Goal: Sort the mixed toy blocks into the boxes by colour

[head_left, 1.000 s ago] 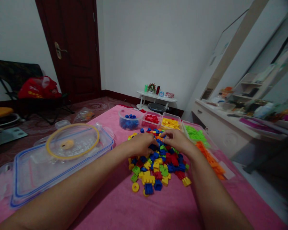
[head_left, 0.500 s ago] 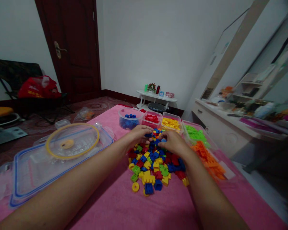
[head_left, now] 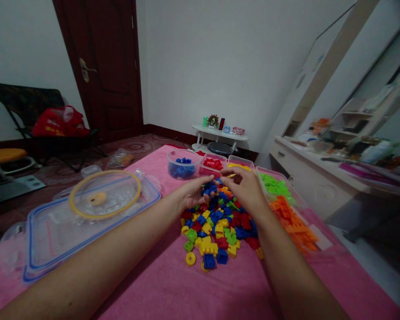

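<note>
Toy blocks: spread in a mixed heap of blue, red, yellow, green and orange, at the middle of the pink-covered counter, below and between both hands.
Wall: pale, beyond the far end.
Door: dark red-brown, at the far left.
Counter: draped in pink cloth, running away from the wearer.
Blue-edged lids: clear, stacked flat, left of the left forearm.
Round lid: clear with a yellow rim, resting on top of the blue-edged lids.
Green-piece box: clear, to the right of the right hand.
Round tub: clear, filled with blue blocks, just beyond the heap.
Red-piece box: clear, just right of the round tub.
Yellow-piece box: next along, partly hidden behind the right hand.
Orange pieces: piled together, to the right of the right forearm.
Left hand: curled around a few blue blocks, raised over the far part of the heap.
Right hand: arched, thumb and finger brought close by the left fingertips; cannot tell about contact or a pinched piece.
Blue blocks: clustered inside the left fingers; exact count unclear.
Yellow wheel: lying flat at the heap's near left edge.
</note>
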A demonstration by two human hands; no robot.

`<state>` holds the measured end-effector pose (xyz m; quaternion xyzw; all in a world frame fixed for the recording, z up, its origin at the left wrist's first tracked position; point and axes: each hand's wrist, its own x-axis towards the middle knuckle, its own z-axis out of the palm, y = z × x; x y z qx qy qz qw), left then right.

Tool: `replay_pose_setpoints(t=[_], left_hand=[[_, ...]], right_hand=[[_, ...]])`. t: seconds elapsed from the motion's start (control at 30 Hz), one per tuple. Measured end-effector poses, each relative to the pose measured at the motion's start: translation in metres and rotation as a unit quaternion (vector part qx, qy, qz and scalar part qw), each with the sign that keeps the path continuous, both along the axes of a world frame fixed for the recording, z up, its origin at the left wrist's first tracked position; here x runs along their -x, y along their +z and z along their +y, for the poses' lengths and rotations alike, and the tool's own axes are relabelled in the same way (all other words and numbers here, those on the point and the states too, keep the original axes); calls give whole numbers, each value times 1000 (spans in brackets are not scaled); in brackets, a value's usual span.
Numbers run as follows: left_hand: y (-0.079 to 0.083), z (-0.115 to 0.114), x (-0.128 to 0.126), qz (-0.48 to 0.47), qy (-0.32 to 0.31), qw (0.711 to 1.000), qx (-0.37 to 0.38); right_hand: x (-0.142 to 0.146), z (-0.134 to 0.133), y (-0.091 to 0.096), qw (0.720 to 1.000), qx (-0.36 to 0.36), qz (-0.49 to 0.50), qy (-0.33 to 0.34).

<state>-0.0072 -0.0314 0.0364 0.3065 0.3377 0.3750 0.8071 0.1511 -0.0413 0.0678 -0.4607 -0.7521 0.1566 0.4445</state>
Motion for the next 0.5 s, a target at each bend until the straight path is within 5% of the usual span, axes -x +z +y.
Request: replay_pose_setpoints(t=[0.13,0.27,0.5], left_hand=[[12,4,1,45,41,997,-41],[37,34,8,157,137,963,-172],[58,112,49,471,256,787,-307]], right_hand=[[-4,-2,8,999,-9,32,-14],[-6,-1,7,999,6,46,-20],[-8,1,6,999,6,41,-20]])
